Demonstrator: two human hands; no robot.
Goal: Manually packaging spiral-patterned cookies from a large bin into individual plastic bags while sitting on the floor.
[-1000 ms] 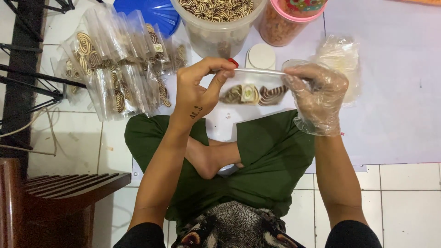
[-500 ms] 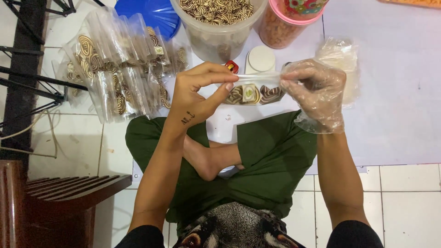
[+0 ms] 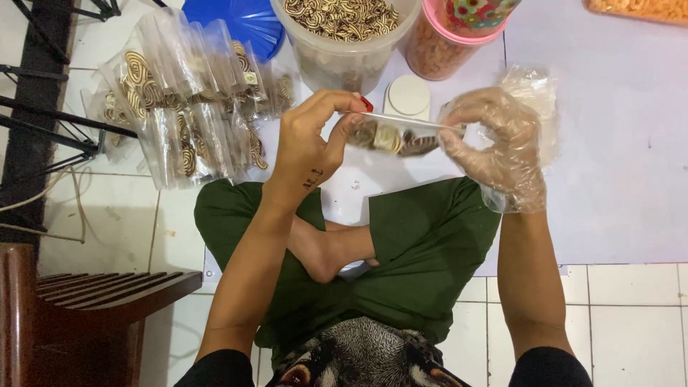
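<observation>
The small clear bag [image 3: 398,135] of swirl cookies now sits level at chest height, lifted slightly since a second ago. Left hand [image 3: 308,147] pinches its left end; the gloved right hand [image 3: 494,140] grips the right, pressing the top edge closed. Big tub [image 3: 342,32] waits at twelve o'clock.

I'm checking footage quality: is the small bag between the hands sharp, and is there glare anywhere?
Head view: light is even and soft, shadows faint; the bag is slightly blurred, its snacks readable only as swirls; the glove on the right hand and the packed bags show mild sheen, nothing blown out.
</observation>
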